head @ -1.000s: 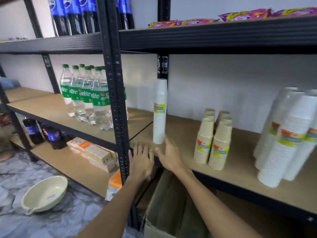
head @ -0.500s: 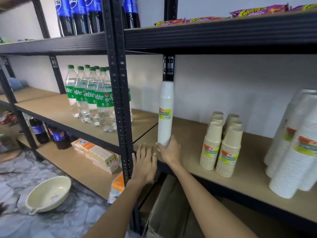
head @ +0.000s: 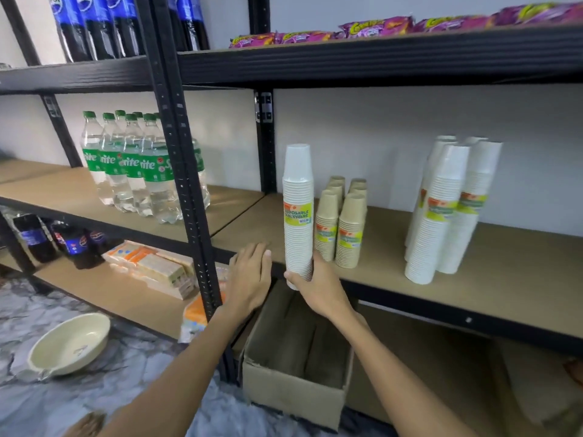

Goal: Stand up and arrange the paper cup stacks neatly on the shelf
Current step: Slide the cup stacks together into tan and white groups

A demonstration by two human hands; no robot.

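The right hand [head: 318,287] is gripping the base of a white cup stack [head: 298,209] at frame center. The left hand [head: 250,279] is lying flat and open on the shelf [head: 473,279] edge, its grip holding nothing.

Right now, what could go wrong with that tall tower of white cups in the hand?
The right hand grips the tall white cup stack only at its bottom, so the top might sway or tip. The brown cup stacks stand close beside it and could get knocked over. The grip is at the shelf edge, above the open cardboard box, so a slip might drop the cups there.

Right hand [head: 318,287] grips white cup stack [head: 298,212] base; left hand [head: 250,279] flat on shelf [head: 441,279].
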